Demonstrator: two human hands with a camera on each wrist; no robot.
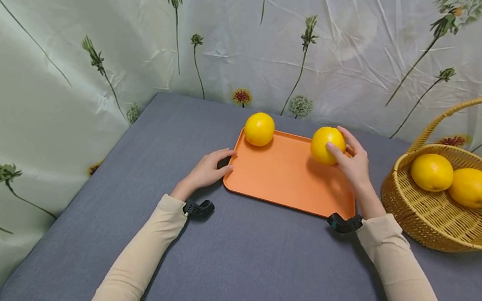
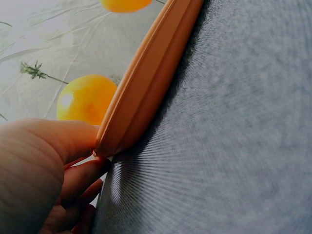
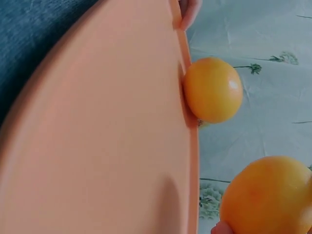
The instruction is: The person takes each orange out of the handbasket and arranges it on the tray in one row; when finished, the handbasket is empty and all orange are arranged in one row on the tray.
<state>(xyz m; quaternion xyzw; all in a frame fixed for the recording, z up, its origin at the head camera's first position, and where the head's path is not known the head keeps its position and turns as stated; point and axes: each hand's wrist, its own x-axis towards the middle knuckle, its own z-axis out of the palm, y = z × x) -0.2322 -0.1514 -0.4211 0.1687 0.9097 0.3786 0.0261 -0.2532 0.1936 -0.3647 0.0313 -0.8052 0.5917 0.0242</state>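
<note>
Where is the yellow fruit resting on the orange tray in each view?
Head: yellow fruit upper centre, at the far-left corner of the orange tray.
Left wrist: fruit left of centre, just above the left hand.
Right wrist: fruit upper right, at the tray's rim.
Shared landmark: the tray.

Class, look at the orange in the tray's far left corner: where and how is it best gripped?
Probably take the orange by opposite sides of its widest part, coming from above. It is round, with no handle showing; its top is uncovered, while the tray has a raised rim beside it that would likely hinder a low approach.
</note>
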